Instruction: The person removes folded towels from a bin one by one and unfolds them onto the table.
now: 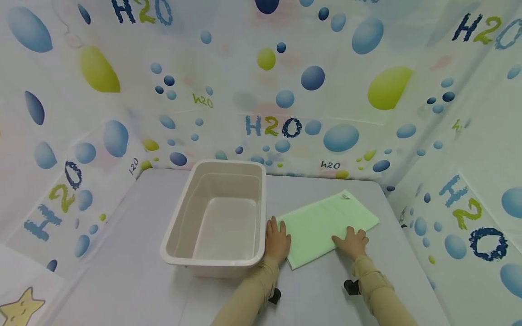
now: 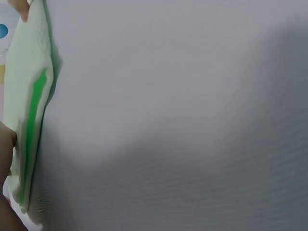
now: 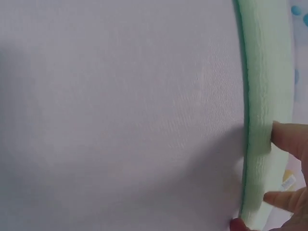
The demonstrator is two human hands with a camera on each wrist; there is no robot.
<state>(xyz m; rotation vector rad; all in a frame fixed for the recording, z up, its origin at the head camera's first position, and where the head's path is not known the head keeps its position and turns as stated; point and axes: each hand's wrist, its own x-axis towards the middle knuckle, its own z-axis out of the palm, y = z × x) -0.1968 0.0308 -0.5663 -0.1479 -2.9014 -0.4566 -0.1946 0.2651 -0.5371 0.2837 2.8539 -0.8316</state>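
Observation:
A folded pale green towel (image 1: 326,226) lies flat on the table, slanted, with a small label at its far corner. My left hand (image 1: 277,240) rests at the towel's left end, between it and the beige plastic basin (image 1: 175,226), fingers pointing away from me. In the left wrist view, the towel (image 2: 26,72) shows layered folds with a brighter green strip. My right hand (image 1: 353,243) touches the towel's near edge with spread fingers. Up close in the right wrist view, its fingertips (image 3: 284,137) rest on the thick folded edge of the towel (image 3: 257,72).
The basin stands to the left of the towel, with nothing inside. A white cloth covers the table (image 1: 134,235). Curtains (image 1: 228,77) printed with bubbles and lettering enclose the back and both sides. Dark wrist-worn pieces (image 1: 351,287) show under the sleeves.

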